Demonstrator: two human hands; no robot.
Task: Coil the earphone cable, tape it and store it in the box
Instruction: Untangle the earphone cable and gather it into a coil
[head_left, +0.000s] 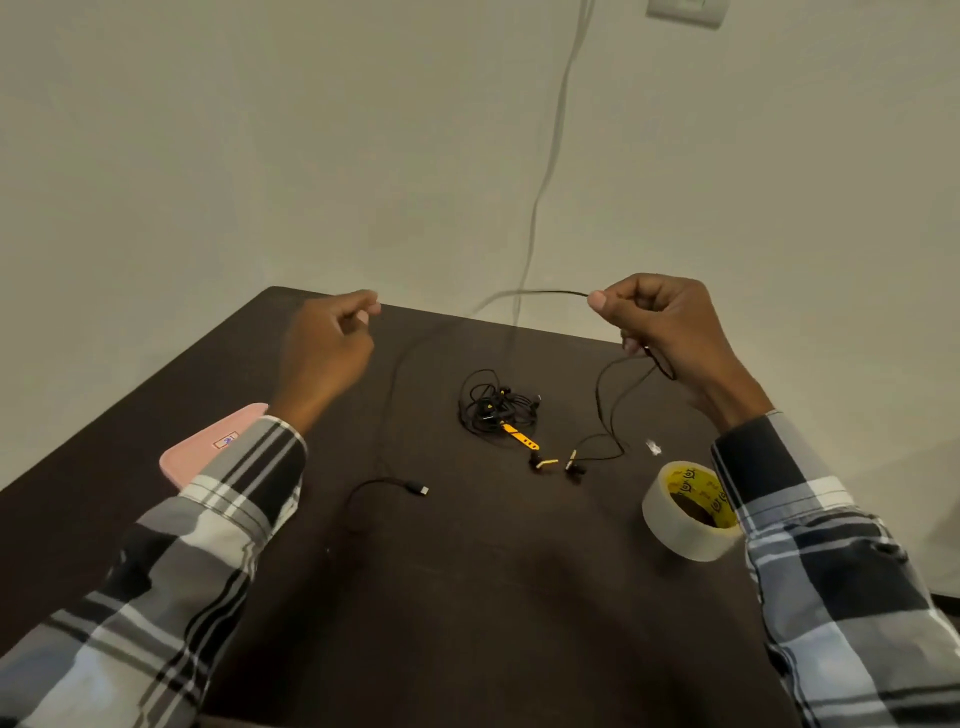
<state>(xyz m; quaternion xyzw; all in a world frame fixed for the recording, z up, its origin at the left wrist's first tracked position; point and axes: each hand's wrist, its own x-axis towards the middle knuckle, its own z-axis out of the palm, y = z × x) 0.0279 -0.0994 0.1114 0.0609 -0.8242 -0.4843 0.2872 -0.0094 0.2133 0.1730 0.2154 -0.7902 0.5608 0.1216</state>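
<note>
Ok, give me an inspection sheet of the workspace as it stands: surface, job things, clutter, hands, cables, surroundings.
Surface: dark table, set against a pale wall.
Job's things: earphone cable stretched between both hands, its earbuds and plug on the table; tape roll at right; pink box at left, partly under the sleeve.
Clutter: second earphone tangled mid-table; small clear scrap.
Hands: left hand pinches the cable; right hand holds it with curled fingers.
Cables: white wire down the wall.
Surroundings: wall plate at top right.
</note>
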